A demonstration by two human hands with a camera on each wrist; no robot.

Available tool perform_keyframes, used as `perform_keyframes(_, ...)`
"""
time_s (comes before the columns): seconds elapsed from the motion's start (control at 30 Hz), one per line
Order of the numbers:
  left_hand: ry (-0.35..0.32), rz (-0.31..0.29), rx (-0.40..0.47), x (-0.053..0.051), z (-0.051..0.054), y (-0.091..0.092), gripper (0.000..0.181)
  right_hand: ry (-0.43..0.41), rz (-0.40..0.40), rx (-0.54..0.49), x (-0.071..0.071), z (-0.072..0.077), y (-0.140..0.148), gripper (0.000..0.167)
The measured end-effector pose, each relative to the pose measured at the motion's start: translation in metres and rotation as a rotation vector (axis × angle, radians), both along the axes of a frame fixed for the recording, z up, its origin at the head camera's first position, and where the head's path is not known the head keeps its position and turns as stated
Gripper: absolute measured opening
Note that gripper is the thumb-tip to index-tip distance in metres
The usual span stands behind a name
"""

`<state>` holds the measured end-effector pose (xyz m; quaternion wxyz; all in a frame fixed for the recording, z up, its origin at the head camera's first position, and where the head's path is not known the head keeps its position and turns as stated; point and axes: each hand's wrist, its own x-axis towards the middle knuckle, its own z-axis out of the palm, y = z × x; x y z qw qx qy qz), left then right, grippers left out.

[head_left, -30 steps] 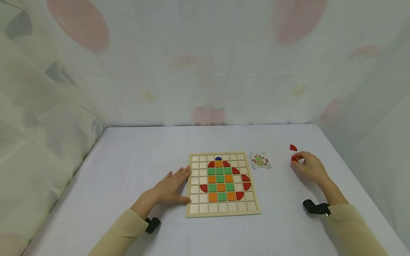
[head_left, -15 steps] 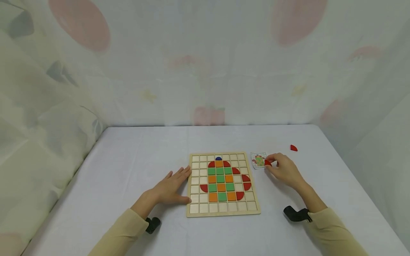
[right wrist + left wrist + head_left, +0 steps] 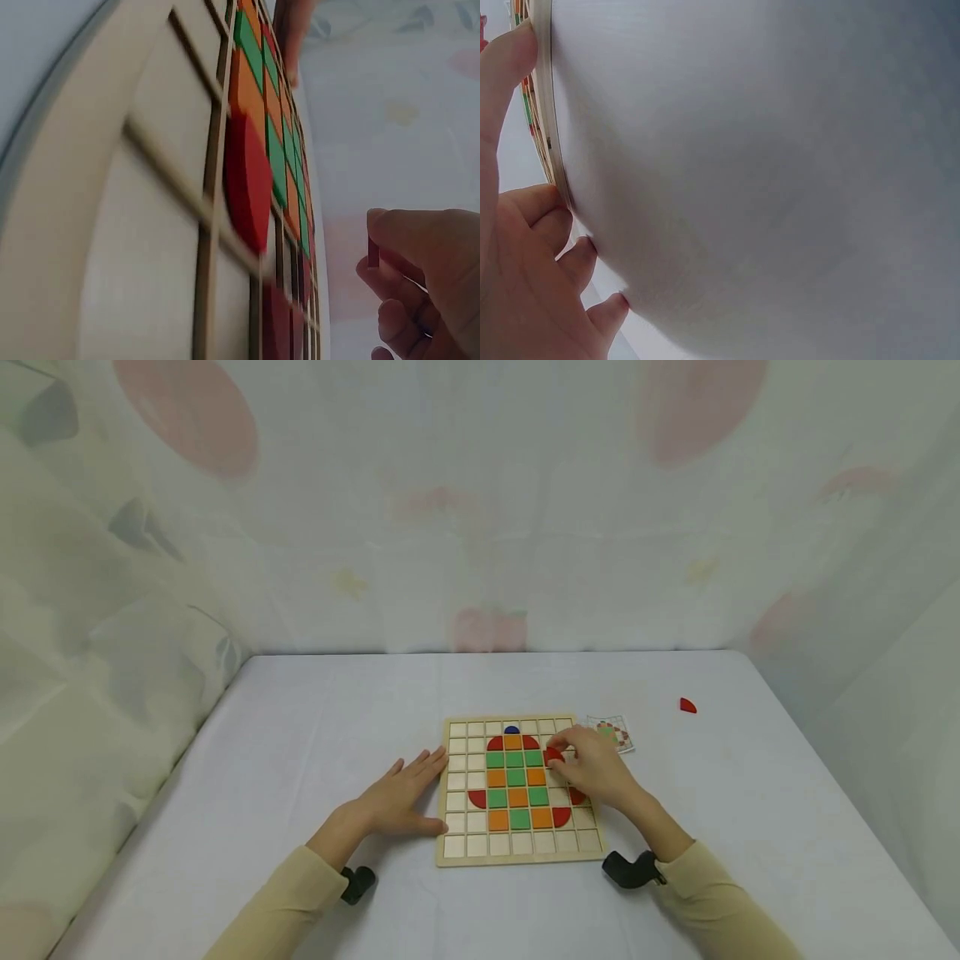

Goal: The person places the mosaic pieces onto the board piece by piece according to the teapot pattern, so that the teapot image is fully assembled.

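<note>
A square wooden grid board [image 3: 525,862] lies on the table with green squares [image 3: 515,775], orange squares, red quarter-circle pieces and a blue half-round piece [image 3: 512,729] in its cells. My left hand [image 3: 397,797] rests at the board's left edge with fingers spread; in the left wrist view its thumb and fingers touch the wooden side. Over the board's right part, my right hand [image 3: 596,768] pinches a red quarter-circle piece [image 3: 373,253] between thumb and fingertips. The right wrist view shows this piece held apart from the board. The right hand covers several cells beneath it.
Behind the right hand lies a small pattern card [image 3: 624,739], partly hidden. One loose red quarter-circle piece [image 3: 687,705] is farther back to the right on the white-covered table [image 3: 337,710]. Patterned cloth [image 3: 480,527] hangs at the back and sides.
With the red quarter-circle piece pinched, my right hand has travelled left from the table's right side, past the card, to above the board. My left hand has stayed in place.
</note>
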<state>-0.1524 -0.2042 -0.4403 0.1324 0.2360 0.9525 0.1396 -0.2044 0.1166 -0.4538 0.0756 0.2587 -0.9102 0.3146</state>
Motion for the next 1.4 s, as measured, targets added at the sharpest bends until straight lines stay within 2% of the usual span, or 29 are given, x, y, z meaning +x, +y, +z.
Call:
perform_keyframes(0.27,-0.005,0.0,-0.008,-0.001,0.0,0.001,0.099,0.029,0.078,0.001,0.006,0.0,-0.044,0.021)
perform_keyframes(0.43,-0.005,-0.001,-0.007,0.0,0.0,0.0,0.099,-0.002,0.115,0.008,0.006,-0.001,-0.064,0.021)
perform_keyframes(0.67,0.003,-0.002,0.0,-0.001,-0.001,-0.001,0.099,-0.003,0.14,0.037,0.006,0.0,-0.086,0.02)
perform_keyframes(0.83,0.001,-0.004,0.006,-0.001,-0.001,-0.001,0.098,-0.028,0.143,0.092,0.008,-0.002,-0.097,0.021)
perform_keyframes(1.0,0.005,-0.011,0.013,-0.001,-0.001,-0.001,0.098,-0.003,0.161,0.145,0.007,-0.006,-0.103,0.023)
perform_keyframes(1.4,0.011,-0.012,0.017,-0.001,-0.002,0.0,0.098,0.01,0.155,0.186,0.011,-0.007,-0.109,0.022)
